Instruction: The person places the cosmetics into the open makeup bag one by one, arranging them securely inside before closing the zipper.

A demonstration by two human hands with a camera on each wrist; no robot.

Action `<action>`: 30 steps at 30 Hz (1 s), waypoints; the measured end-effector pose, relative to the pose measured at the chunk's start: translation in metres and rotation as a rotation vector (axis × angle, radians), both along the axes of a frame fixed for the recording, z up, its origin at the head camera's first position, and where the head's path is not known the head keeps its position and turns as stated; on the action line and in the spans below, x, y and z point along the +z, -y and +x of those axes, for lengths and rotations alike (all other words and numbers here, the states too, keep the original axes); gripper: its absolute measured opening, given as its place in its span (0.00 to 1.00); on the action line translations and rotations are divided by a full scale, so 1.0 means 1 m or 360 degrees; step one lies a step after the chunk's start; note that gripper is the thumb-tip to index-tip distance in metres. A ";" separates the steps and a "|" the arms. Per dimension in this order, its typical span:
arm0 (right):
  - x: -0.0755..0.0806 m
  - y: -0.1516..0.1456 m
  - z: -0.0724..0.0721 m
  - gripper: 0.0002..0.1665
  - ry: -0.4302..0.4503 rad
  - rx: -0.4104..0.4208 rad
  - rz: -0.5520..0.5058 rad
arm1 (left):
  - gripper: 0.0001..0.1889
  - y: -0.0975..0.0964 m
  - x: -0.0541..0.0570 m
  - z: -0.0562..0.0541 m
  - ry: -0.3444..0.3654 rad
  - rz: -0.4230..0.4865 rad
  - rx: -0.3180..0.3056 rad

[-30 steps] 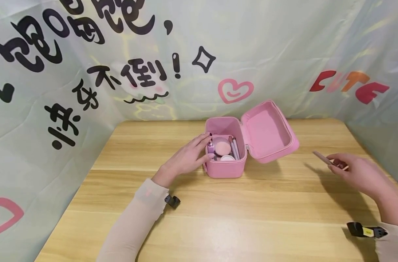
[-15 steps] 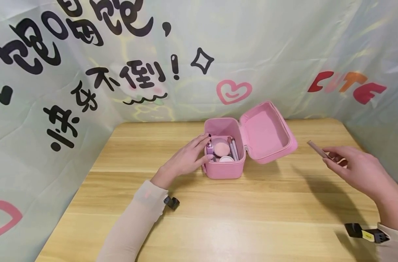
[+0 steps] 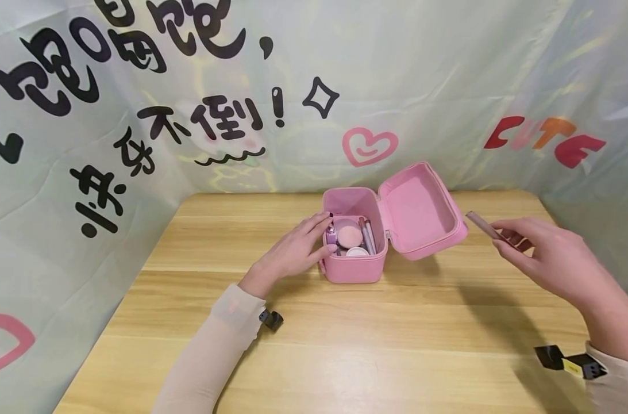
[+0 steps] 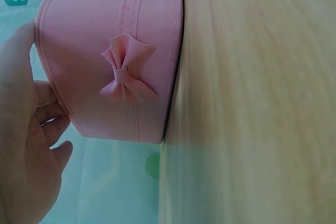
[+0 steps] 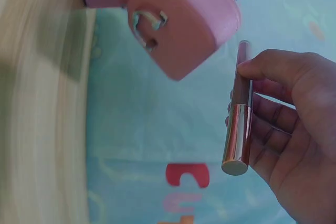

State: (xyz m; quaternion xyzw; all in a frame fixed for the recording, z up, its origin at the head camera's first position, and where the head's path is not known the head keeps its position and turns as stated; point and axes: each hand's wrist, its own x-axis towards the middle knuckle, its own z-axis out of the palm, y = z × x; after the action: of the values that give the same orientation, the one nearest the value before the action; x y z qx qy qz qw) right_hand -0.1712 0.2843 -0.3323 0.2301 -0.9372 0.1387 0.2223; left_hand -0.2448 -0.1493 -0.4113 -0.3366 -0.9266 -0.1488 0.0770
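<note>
A pink makeup case point(image 3: 355, 269) stands on the table, its lid point(image 3: 422, 208) swung out to the right. My left hand point(image 3: 293, 248) rests at the case's left rim, thumb and fingertips touching the edge; the left wrist view shows a pink bow point(image 4: 122, 72) on that side. Inside lie a round pale-pink piece point(image 3: 350, 236), a round white-topped piece point(image 3: 357, 252), slim tubes point(image 3: 368, 234) and a small purple bottle point(image 3: 331, 234). To the right of the lid, my right hand point(image 3: 557, 259) pinches a slim cosmetic tube point(image 5: 239, 124) with a shiny metallic end, raised above the table.
The wooden table point(image 3: 345, 345) meets a printed cloth backdrop point(image 3: 438, 69) behind and at both sides. In the right wrist view, a handle point(image 5: 149, 22) sits on the lid's outer face. Wrist cameras point(image 3: 271, 319) are strapped at both sleeves.
My right hand has moved left and farther back with the cosmetic tube, closer to the open lid. My left hand and the case have stayed in place.
</note>
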 end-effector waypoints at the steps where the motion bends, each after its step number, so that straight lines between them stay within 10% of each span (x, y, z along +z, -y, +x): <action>1: 0.001 0.003 -0.001 0.17 -0.0015 0.0029 0.0004 | 0.39 0.000 0.000 0.000 -0.0002 -0.0005 0.0000; 30: 0.031 0.094 -0.027 0.16 -0.0147 0.0472 0.0077 | 0.38 -0.004 0.004 -0.003 -0.0074 -0.0083 0.0011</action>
State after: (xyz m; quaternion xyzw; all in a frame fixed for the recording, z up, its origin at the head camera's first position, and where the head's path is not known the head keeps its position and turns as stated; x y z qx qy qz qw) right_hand -0.1981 0.1901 -0.3012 0.3773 -0.8849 0.1366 0.2366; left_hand -0.2480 -0.1453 -0.4073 -0.3385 -0.9293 -0.1166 0.0901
